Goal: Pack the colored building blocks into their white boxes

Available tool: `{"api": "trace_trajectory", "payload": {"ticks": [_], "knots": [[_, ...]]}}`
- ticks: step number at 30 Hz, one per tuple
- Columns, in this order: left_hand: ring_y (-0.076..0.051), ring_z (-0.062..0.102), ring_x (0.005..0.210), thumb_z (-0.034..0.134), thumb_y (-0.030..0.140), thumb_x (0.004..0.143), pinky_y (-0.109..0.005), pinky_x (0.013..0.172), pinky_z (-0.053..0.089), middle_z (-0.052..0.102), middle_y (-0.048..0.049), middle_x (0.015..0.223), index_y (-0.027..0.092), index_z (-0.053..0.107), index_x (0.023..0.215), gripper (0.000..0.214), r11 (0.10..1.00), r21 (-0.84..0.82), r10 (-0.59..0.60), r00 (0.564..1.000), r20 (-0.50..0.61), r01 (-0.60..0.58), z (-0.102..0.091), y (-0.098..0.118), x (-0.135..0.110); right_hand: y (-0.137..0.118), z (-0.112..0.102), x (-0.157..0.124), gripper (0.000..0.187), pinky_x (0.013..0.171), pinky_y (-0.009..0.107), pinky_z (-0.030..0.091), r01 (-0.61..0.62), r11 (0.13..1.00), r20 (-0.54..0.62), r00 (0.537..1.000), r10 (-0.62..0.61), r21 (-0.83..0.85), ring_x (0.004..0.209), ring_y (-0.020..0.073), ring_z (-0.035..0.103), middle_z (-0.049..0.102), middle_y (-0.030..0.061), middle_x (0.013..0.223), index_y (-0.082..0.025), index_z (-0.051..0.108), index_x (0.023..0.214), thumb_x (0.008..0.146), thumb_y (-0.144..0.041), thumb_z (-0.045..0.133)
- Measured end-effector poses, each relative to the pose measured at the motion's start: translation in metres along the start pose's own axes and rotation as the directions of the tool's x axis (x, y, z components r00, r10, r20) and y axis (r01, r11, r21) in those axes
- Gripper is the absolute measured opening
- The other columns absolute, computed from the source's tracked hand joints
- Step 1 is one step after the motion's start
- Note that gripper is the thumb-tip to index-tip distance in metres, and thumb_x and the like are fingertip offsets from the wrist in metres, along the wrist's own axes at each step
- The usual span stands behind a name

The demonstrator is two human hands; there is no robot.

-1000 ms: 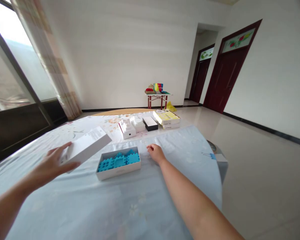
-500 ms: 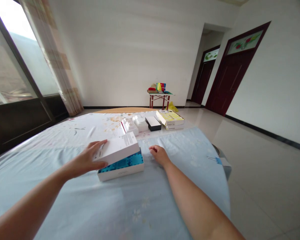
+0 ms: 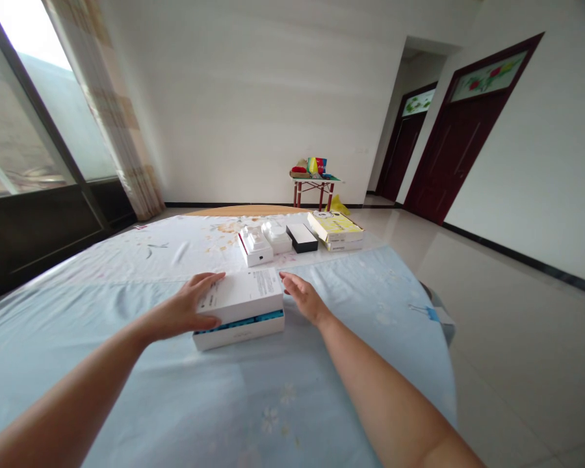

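Observation:
A white box lid [image 3: 246, 294] sits on top of a white box base [image 3: 238, 333], and a thin strip of the blue insert [image 3: 253, 319] still shows between them. My left hand [image 3: 190, 307] grips the lid's left end, thumb below and fingers along its far edge. At the lid's right end my right hand [image 3: 303, 298] rests with its fingers stretched toward the lid, touching or nearly touching it. Both lie on a table under a pale blue cloth [image 3: 224, 396].
Farther back on the table stand two white boxes [image 3: 255, 247] [image 3: 277, 236], a black box [image 3: 301, 238] and a stack of yellow-topped boxes [image 3: 335, 229]. The table's right edge [image 3: 433, 338] drops to a tiled floor. A small red-legged table [image 3: 312, 185] stands by the far wall.
My left hand carried the lid from the left over the open box and lowered it onto the base, covering the blue insert. My right hand moved up to the lid's right end.

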State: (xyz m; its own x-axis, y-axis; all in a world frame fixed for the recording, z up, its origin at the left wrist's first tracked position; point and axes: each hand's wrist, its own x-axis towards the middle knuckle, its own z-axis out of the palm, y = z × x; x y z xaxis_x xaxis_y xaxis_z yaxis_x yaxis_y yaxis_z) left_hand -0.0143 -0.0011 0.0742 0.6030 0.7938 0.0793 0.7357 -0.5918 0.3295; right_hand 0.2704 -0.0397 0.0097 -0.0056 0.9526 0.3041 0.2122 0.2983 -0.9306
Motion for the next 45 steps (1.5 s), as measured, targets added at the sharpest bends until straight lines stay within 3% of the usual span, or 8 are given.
{"api": "trace_trajectory", "payload": {"ticks": [6,18,24,26,31,35,40,45], "knots": [[-0.028,0.032,0.128,0.059,0.051,0.066,-0.033,0.103,0.032,0.029,-0.0085,0.142,0.021,0.025,0.141,0.087,0.999,0.030,0.020,1.000,0.014,-0.021,-0.001,0.001,-0.004,-0.011,0.007,-0.004,0.048,0.088,0.030,0.046,0.013,0.999,0.037,0.999,-0.014,0.034,0.108,0.0195,0.055,0.060,0.0085,0.117,-0.018,0.055,0.119,0.080,-0.047,0.052],[-0.029,0.033,0.128,0.061,0.044,0.067,-0.036,0.105,0.030,0.030,-0.0106,0.142,0.020,0.025,0.141,0.086,0.999,-0.029,0.029,0.999,0.017,-0.029,0.004,0.005,-0.011,-0.007,0.007,-0.004,0.042,0.085,0.034,0.047,0.053,0.999,0.017,0.998,-0.053,-0.004,0.101,0.0193,0.058,0.062,0.0080,0.112,-0.019,0.056,0.114,0.078,-0.040,0.056],[-0.027,0.029,0.131,0.060,0.054,0.067,-0.034,0.106,0.028,0.025,-0.0056,0.147,0.026,0.027,0.140,0.085,0.983,-0.182,-0.037,0.998,-0.055,0.026,0.011,-0.001,-0.014,-0.005,0.008,-0.006,0.045,0.089,0.035,0.044,0.012,1.000,0.024,1.000,-0.012,-0.017,0.107,0.0207,0.055,0.060,0.0081,0.117,-0.020,0.056,0.116,0.079,-0.047,0.054],[-0.025,0.028,0.132,0.051,0.056,0.074,-0.034,0.105,0.029,0.027,-0.0030,0.147,0.027,0.030,0.139,0.075,0.947,-0.311,-0.116,0.987,-0.112,0.076,0.016,-0.002,-0.015,-0.005,0.009,-0.007,0.050,0.093,0.036,0.042,-0.011,1.000,0.015,1.000,0.011,-0.018,0.112,0.0214,0.052,0.057,0.0091,0.121,-0.020,0.054,0.119,0.079,-0.050,0.053],[-0.023,0.029,0.132,0.035,0.059,0.081,-0.035,0.109,0.020,0.038,-0.0027,0.142,0.022,0.041,0.134,0.065,0.797,-0.583,-0.348,0.908,-0.232,0.156,0.032,0.004,-0.016,-0.010,0.010,-0.010,0.062,0.101,0.038,0.034,-0.028,1.000,0.054,0.998,0.029,-0.009,0.124,0.0231,0.041,0.045,0.0114,0.135,-0.018,0.043,0.131,0.082,-0.056,0.045],[-0.023,0.027,0.133,0.041,0.055,0.080,-0.034,0.109,0.019,0.035,-0.0015,0.144,0.024,0.040,0.135,0.062,0.720,-0.680,-0.391,0.890,-0.233,0.138,0.043,0.008,-0.016,-0.011,0.013,-0.011,0.065,0.104,0.038,0.031,-0.031,1.000,0.089,0.996,0.030,0.002,0.126,0.0232,0.038,0.041,0.0106,0.138,-0.019,0.039,0.134,0.082,-0.057,0.045],[-0.028,0.044,0.120,0.045,0.053,0.078,-0.039,0.102,0.031,0.043,-0.0066,0.138,0.024,0.039,0.136,0.066,0.620,-0.774,-0.446,0.870,-0.212,0.129,0.052,0.003,-0.015,-0.006,0.016,-0.012,0.064,0.104,0.037,0.030,-0.032,0.999,0.081,0.996,0.029,0.026,0.125,0.0219,0.040,0.045,0.0097,0.135,-0.020,0.037,0.135,0.082,-0.055,0.046],[-0.026,0.053,0.110,0.046,0.053,0.077,-0.038,0.095,0.039,0.049,-0.0063,0.133,0.024,0.042,0.134,0.064,0.627,-0.767,-0.475,0.847,-0.238,0.135,0.053,0.004,-0.013,0.000,0.018,-0.010,0.062,0.104,0.036,0.030,-0.024,0.998,0.066,0.998,0.021,0.051,0.123,0.0213,0.042,0.049,0.0086,0.131,-0.021,0.040,0.133,0.082,-0.054,0.047]]}}
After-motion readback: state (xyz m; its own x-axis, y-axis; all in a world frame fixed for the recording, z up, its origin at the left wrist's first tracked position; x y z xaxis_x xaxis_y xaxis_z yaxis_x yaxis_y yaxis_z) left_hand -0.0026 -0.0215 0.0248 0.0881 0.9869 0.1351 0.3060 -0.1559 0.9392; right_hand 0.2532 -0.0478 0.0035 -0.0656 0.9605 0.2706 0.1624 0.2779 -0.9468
